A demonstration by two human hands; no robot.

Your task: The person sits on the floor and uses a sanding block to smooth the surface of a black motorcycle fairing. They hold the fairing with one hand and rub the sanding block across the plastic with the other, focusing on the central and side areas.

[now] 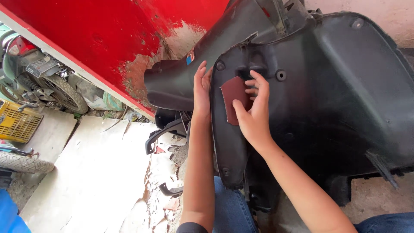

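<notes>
Pressing a small reddish-brown sheet of sandpaper against the inner face of the large black plastic scooter body panel, your right hand keeps its fingers loosely spread, fingertips and thumb flat on the sheet rather than pinching it. Your left hand lies just beside it on the panel's left edge, fingers close together and stretched along the rim to steady the piece. The panel stands upright over your lap, above your blue denim jeans, and the sandpaper sits near its upper left, just below a moulded recess and between two round screw holes. As for progress, the black plastic around the sheet looks dull and dusty, but you cannot tell from this view which part is already abraded; most of the broad surface to the right appears untouched by your hands, so much seems left. Behind the panel rises a red painted wall with flaking patches, and a parked motorcycle and a yellow plastic crate stand well apart on the left.
</notes>
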